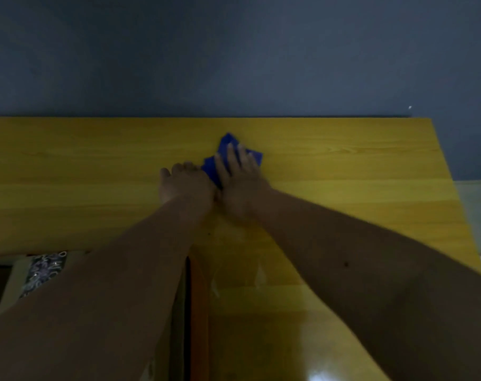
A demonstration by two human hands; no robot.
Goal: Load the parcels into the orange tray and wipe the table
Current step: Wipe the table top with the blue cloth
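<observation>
A blue cloth [226, 144] lies on the yellow wooden table [343, 166] near its far edge. My right hand [240, 180] rests flat on top of the cloth, fingers spread and pressing it down. My left hand [185, 185] sits right beside it, touching the cloth's left edge with curled fingers. The orange tray [199, 312] shows only as a rim strip at the near left, mostly hidden under my left forearm. A parcel with a dark patterned wrap [45, 270] lies inside the tray.
A dark grey wall [234, 50] stands directly behind the table's far edge. The table's right edge runs diagonally at the right, with pale floor [478, 210] beyond it. Glare shines on the near tabletop.
</observation>
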